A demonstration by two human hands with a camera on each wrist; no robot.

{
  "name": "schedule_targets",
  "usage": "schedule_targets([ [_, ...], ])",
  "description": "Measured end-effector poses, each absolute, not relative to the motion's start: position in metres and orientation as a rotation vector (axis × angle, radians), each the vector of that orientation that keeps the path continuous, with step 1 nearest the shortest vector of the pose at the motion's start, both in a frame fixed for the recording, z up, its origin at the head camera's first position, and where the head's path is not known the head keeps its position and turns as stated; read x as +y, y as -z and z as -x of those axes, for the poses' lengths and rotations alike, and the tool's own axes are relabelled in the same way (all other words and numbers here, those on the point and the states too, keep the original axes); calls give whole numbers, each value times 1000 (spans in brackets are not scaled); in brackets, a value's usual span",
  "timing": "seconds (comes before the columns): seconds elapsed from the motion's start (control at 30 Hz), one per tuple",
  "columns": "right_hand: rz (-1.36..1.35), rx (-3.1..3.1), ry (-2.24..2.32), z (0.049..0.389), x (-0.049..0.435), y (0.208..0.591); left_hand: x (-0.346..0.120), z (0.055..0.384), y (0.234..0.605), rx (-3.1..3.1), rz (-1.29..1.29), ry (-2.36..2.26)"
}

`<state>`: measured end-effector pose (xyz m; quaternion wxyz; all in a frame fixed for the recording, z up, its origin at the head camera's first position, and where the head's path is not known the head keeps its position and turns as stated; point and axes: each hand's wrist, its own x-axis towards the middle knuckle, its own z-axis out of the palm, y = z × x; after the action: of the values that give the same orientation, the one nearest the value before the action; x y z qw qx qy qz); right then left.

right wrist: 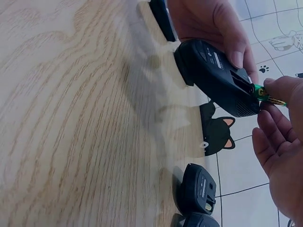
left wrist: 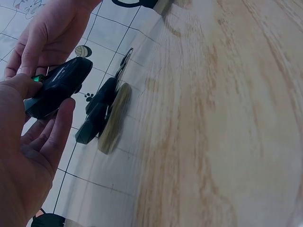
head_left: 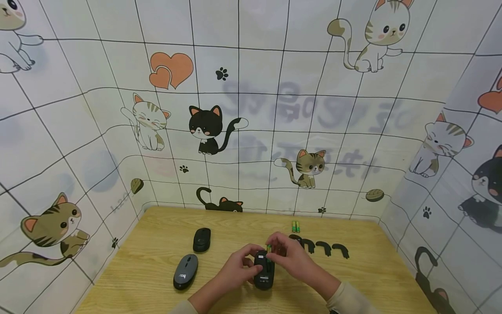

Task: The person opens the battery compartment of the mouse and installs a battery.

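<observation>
A black computer mouse [head_left: 264,270] lies underside up in my left hand [head_left: 235,267], labels and a slot showing on the raised face. Left fingers and thumb grip it along its sides. My right hand [head_left: 292,255] pinches a small green battery [right wrist: 267,94] between thumb and fingers. One end of that battery sits at the opening of the battery slot [right wrist: 241,82], near the ribbed end of the mouse. In the left wrist view the mouse [left wrist: 59,87] is held between both hands, and only a bit of green [left wrist: 38,78] shows of the battery.
Left on the wooden table [head_left: 133,261] are a grey mouse [head_left: 186,271] and a black mouse [head_left: 201,240]. To the right stand several black curved pieces [head_left: 323,247], and behind them two green batteries [head_left: 296,226]. A cat-patterned sheet [head_left: 251,174] rises around the table's back and sides.
</observation>
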<state>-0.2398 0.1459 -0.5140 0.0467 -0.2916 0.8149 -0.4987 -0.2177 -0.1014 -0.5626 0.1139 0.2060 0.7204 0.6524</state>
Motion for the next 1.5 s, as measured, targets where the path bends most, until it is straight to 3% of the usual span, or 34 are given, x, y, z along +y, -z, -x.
schedule_targets([
  [0.6, 1021, 2521, 1523, 234, 145, 530, -103, 219, 561, 2113, -557, -1933],
  [1.03, 829, 2510, 1676, 230, 138, 540, -102, 220, 562, 2162, -600, -1919],
  [1.5, 832, 2435, 1768, 229, 136, 544, -98, 218, 560, 2179, -588, -1935],
])
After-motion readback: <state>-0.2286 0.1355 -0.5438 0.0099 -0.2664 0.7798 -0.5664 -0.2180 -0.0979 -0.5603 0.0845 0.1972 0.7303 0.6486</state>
